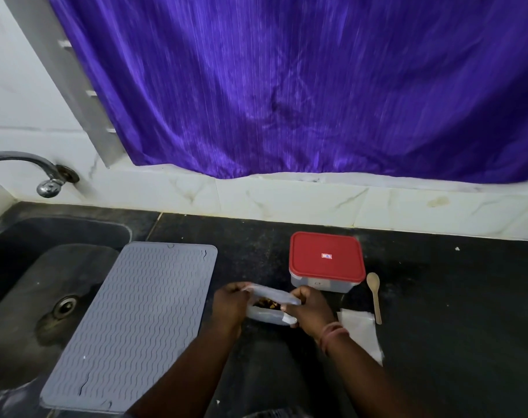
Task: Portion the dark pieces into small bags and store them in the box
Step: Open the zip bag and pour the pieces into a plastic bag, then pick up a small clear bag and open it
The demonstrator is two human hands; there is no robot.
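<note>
A clear plastic bag point(270, 315) lies on the black counter between my hands, its mouth pulled apart. Dark brown pieces point(267, 303) show inside the opening. My left hand point(230, 306) pinches the bag's left end. My right hand point(309, 309) grips its right end. Just behind them stands the box point(326, 261), a clear tub with its red lid on. A wooden spoon point(374, 294) lies right of the box. Flat clear small bags point(360, 330) lie on the counter by my right wrist.
A grey ribbed mat point(136, 321) lies left of my hands, partly over the dark sink point(30, 297). A metal tap point(42, 173) juts from the white tiled wall. A purple curtain point(286, 86) hangs behind the black counter point(452, 312).
</note>
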